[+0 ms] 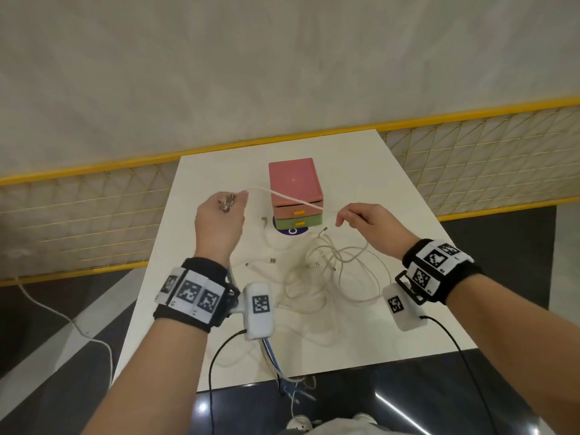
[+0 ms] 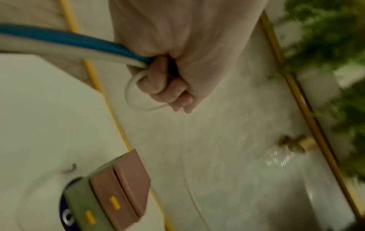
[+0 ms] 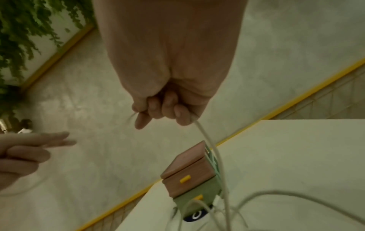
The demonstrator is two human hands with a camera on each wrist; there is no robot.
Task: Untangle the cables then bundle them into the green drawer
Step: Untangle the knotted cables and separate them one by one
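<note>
A white cable [image 1: 282, 196] stretches in the air between my two hands, passing over the drawer unit. My left hand [image 1: 230, 202] grips one end of it in a fist, with metal plugs showing at the fingers. In the left wrist view the left hand [image 2: 168, 89] is curled round a white loop [image 2: 132, 93], and a blue cable [image 2: 79, 42] also runs into it. My right hand [image 1: 340, 219] pinches the other end; the right wrist view shows its fingers [image 3: 158, 112] curled round the cable [image 3: 209, 140]. A tangle of white cables [image 1: 329, 271] lies on the table. The green drawer [image 1: 298, 221] sits pushed in under the pink one [image 1: 298, 210].
The white table [image 1: 392, 189] is narrow, with a yellow mesh fence [image 1: 470, 158] behind and beside it. Blue and white cables [image 1: 273, 359] hang over the table's front edge. Another white cable [image 1: 78, 328] trails on the dark floor at the left.
</note>
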